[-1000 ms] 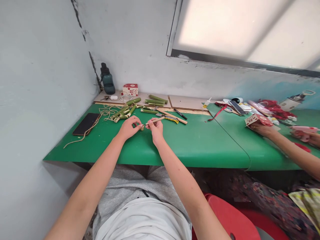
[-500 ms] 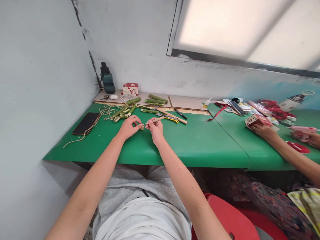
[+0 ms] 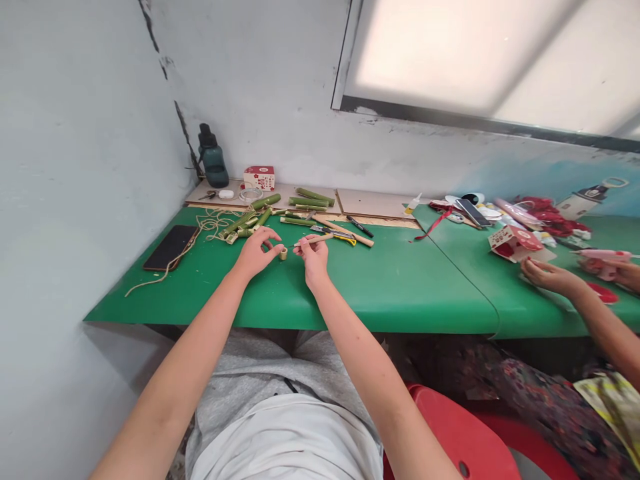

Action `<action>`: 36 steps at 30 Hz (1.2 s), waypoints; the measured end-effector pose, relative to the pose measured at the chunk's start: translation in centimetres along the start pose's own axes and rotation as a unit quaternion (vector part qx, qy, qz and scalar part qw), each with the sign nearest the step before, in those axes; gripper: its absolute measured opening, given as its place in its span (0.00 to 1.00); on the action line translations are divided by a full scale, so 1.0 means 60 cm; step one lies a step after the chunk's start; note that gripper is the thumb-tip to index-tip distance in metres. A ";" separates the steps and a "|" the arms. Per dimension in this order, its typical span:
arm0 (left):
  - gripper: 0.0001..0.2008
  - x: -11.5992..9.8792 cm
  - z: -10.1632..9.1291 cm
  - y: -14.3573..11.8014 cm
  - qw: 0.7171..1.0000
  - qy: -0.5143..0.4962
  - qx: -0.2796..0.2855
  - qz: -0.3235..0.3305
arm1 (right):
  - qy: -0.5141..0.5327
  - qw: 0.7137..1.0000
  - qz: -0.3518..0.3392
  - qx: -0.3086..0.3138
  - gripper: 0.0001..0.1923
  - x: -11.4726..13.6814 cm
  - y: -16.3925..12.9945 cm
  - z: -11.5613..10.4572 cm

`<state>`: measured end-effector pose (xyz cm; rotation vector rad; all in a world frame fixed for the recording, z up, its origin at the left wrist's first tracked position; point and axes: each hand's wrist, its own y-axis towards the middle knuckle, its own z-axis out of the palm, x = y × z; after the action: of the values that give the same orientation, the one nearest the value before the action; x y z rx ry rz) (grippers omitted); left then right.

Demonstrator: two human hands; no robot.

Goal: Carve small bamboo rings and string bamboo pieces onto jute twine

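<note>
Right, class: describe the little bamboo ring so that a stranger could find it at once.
Start at the green table and find the left hand near its middle. At its fingertips sits the bamboo ring, a short pale stub, unlike the long green bamboo sticks behind it.

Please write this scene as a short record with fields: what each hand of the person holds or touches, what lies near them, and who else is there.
surface: green table
left hand: fingertips pinch a small bamboo ring
right hand: grips a thin wooden-handled tool, tip pointed at the ring
behind the hands: green bamboo pieces, twine, black marker
far left: black phone, dark water bottle
co-worker at right: one hand flat on the table, near a small red and white box
</note>
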<state>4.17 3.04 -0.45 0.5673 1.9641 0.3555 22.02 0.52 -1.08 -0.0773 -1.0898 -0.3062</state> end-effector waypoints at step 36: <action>0.06 -0.007 -0.001 -0.001 1.000 0.015 0.013 0.001 | -0.082 0.995 -0.011 -0.061 0.12 -0.006 0.003 0.001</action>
<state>4.25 2.79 -0.14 0.5839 1.9997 0.3425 21.88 0.78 -1.33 -0.2032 -1.2336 -0.3914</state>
